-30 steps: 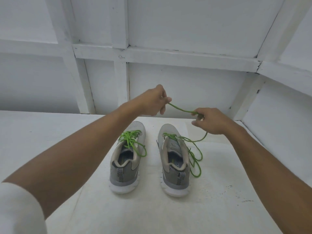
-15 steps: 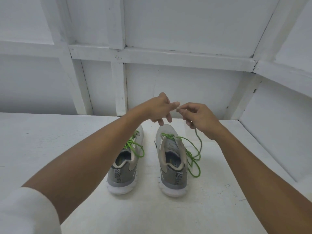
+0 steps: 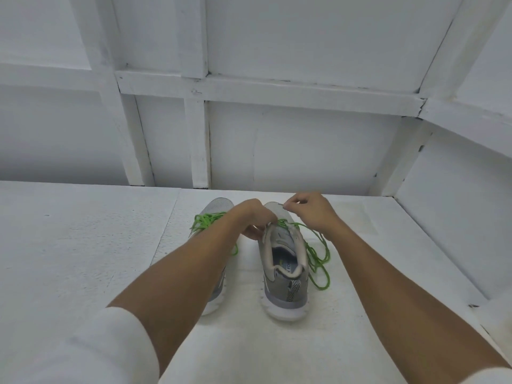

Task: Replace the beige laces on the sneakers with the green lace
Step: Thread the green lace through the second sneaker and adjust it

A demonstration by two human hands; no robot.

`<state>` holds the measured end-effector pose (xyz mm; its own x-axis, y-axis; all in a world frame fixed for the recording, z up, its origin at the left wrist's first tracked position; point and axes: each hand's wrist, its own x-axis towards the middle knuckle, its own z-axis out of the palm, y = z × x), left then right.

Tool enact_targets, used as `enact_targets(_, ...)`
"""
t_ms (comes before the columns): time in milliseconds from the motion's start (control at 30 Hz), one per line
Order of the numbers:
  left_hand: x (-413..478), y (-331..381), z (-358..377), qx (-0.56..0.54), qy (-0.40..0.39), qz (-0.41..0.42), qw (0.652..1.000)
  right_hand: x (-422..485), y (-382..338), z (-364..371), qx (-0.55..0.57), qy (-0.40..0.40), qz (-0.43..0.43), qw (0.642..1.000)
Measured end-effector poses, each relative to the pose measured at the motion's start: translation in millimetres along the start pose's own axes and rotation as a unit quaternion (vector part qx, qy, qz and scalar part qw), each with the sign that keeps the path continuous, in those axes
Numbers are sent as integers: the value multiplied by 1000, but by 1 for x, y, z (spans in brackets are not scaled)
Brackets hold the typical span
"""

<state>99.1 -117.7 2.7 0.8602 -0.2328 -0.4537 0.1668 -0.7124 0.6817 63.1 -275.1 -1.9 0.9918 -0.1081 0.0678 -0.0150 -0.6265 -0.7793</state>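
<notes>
Two grey sneakers stand side by side on the white surface, heels toward me. The left sneaker (image 3: pixel 214 209) carries a green lace (image 3: pixel 206 221); my left forearm hides most of it. The right sneaker (image 3: pixel 285 273) has a green lace (image 3: pixel 318 259) whose loose loops trail on the surface at its right side. My left hand (image 3: pixel 253 221) grips the upper edge of the right sneaker at its eyelets. My right hand (image 3: pixel 311 213) is above the shoe's toe end and pinches the tip of the lace between thumb and fingers. No beige lace is in view.
The white surface (image 3: pixel 83 245) ends at a white panelled wall (image 3: pixel 277 148) behind the shoes. A white side wall (image 3: pixel 457 231) closes in on the right, close to the loose lace loops.
Both hands came down from mid-air to the right sneaker. My left hand let go of the lace and took the shoe's upper edge; my right hand kept the lace tip.
</notes>
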Motion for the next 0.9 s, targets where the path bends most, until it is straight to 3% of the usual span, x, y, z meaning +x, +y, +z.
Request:
enact_targets(567, 5, -14, 1, -133, -17, -45, 990, 4, 13, 24, -77, -53, 5, 996)
enact_targets(900, 10, -18, 2, -147, -32, -47, 988, 2, 10, 28, -112, -62, 3, 992)
